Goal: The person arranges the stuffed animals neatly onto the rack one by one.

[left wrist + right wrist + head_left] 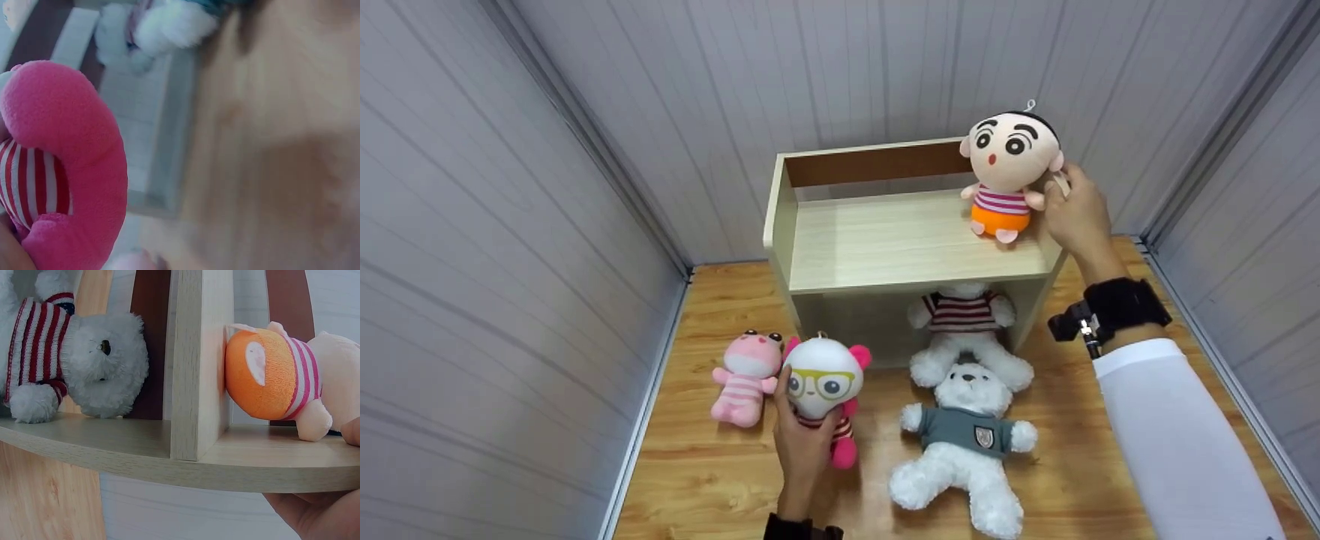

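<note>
My left hand [804, 444] grips a plush panda doll [825, 360] with yellow glasses and pink ears, above the floor before the shelf. Its pink limbs and striped body fill the left of the left wrist view. At the upper right, my right hand [1080, 210] holds the side panel of the wooden shelf [877, 240], thumb inside and fingers outside in the right wrist view. Close beside that thumb, a plush boy doll [1001, 161] in a striped top and orange shorts sits upright on the shelf's upper board.
A pink striped plush frog [741, 382] lies on the floor at left. A white teddy bear [967, 442] in a grey-green sweater lies in front of the shelf. Another white bear [107, 360], in a striped sweater, sits in the lower compartment. Panelled walls [480, 300] enclose the space.
</note>
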`<state>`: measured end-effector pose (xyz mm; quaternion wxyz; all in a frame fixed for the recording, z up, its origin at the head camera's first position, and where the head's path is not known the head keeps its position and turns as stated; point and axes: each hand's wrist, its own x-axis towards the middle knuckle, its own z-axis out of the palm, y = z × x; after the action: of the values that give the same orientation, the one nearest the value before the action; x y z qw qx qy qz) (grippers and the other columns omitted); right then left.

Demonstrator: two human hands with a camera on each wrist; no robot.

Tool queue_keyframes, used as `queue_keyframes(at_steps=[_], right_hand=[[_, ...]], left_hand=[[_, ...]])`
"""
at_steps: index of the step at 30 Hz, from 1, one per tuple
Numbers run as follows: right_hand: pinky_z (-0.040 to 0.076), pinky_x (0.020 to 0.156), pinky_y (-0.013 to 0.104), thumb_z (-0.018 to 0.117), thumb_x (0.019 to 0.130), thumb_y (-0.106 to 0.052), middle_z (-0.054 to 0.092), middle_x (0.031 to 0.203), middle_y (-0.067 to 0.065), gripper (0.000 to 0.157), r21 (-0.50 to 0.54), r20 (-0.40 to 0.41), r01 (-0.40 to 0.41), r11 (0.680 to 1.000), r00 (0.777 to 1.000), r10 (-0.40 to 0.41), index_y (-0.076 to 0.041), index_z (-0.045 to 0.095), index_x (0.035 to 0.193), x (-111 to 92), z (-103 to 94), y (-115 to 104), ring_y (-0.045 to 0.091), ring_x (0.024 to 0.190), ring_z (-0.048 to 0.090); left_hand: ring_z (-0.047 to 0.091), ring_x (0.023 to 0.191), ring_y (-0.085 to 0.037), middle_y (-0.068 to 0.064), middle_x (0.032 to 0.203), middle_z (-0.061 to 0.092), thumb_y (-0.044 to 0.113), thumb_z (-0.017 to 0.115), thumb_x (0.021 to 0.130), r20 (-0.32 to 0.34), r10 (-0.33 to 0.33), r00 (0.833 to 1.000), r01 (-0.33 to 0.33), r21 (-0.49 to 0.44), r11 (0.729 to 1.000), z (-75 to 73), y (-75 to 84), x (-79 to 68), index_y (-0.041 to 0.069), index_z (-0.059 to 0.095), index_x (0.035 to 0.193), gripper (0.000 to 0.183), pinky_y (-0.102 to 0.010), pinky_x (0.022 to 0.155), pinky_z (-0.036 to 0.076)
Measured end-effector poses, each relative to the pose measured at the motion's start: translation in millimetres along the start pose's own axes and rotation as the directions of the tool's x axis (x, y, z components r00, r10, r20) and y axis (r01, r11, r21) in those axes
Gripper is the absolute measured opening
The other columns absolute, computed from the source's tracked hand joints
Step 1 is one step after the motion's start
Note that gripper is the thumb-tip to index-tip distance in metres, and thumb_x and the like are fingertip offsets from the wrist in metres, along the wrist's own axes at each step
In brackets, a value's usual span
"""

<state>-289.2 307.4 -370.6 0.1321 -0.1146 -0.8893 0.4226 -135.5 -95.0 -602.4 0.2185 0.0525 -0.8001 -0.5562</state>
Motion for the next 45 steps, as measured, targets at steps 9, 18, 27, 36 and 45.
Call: queue_keyframes(at_steps=[9, 18, 27, 36, 45], right_hand=[[0.033, 0.117, 0.059, 0.037, 0.108, -0.027, 0.046, 0.155, 0.025, 0.055, 0.009, 0.009, 0.003, 1.000, 1.000, -0.003, -0.011, 0.032, 0.160, 1.7, -0.5, 3.2, 0.045, 0.140, 0.045], [0.034, 0.115, 0.060, 0.038, 0.107, -0.028, 0.048, 0.153, 0.027, 0.054, -0.006, 0.002, 0.010, 1.000, 1.000, -0.010, -0.011, 0.036, 0.158, 2.5, -1.2, 2.5, 0.047, 0.138, 0.046], [0.031, 0.118, 0.060, 0.037, 0.107, -0.029, 0.044, 0.156, 0.026, 0.056, -0.005, 0.009, 0.004, 1.000, 1.000, -0.004, -0.012, 0.032, 0.160, 3.7, 0.9, 0.7, 0.046, 0.143, 0.042], [0.029, 0.120, 0.060, 0.037, 0.108, -0.029, 0.041, 0.158, 0.026, 0.057, 0.004, 0.025, -0.018, 1.000, 1.000, 0.018, -0.012, 0.029, 0.161, 5.5, 0.3, 1.0, 0.047, 0.144, 0.041], [0.028, 0.121, 0.058, 0.037, 0.107, -0.028, 0.041, 0.158, 0.027, 0.057, -0.003, 0.015, -0.010, 1.000, 1.000, 0.010, -0.009, 0.030, 0.160, 4.4, -0.4, 1.2, 0.047, 0.145, 0.040]], left_hand=[[0.062, 0.122, -0.023, -0.017, 0.138, 0.064, 0.001, 0.089, 0.067, 0.005, 0.096, 0.995, -0.094, -0.145, 0.985, 14.2, 45.6, 18.2, 0.014, 0.022, 0.161, 0.117, -0.033, 0.100, 0.050], [0.062, 0.124, -0.024, -0.017, 0.141, 0.060, 0.006, 0.091, 0.068, -0.004, 0.180, 0.984, -0.177, -0.205, 0.963, 24.5, 81.9, 40.2, 0.014, 0.024, 0.160, 0.115, -0.041, 0.103, 0.050], [0.054, 0.134, -0.026, -0.013, 0.153, 0.049, 0.003, 0.087, 0.072, 0.026, 0.190, 0.981, -0.176, -0.278, 0.944, 32.3, 118.9, 62.5, 0.016, 0.019, 0.161, 0.112, -0.047, 0.112, 0.043], [0.063, 0.124, -0.021, -0.010, 0.138, 0.063, 0.008, 0.085, 0.074, 0.024, 0.210, 0.977, -0.199, -0.231, 0.952, 43.7, 156.0, 88.1, 0.025, 0.021, 0.160, 0.109, -0.043, 0.106, 0.050], [0.065, 0.116, -0.019, -0.012, 0.132, 0.063, 0.010, 0.085, 0.072, -0.013, 0.232, 0.973, -0.230, -0.195, 0.954, 62.8, 168.1, 100.1, 0.016, 0.024, 0.157, 0.105, -0.040, 0.098, 0.053]])
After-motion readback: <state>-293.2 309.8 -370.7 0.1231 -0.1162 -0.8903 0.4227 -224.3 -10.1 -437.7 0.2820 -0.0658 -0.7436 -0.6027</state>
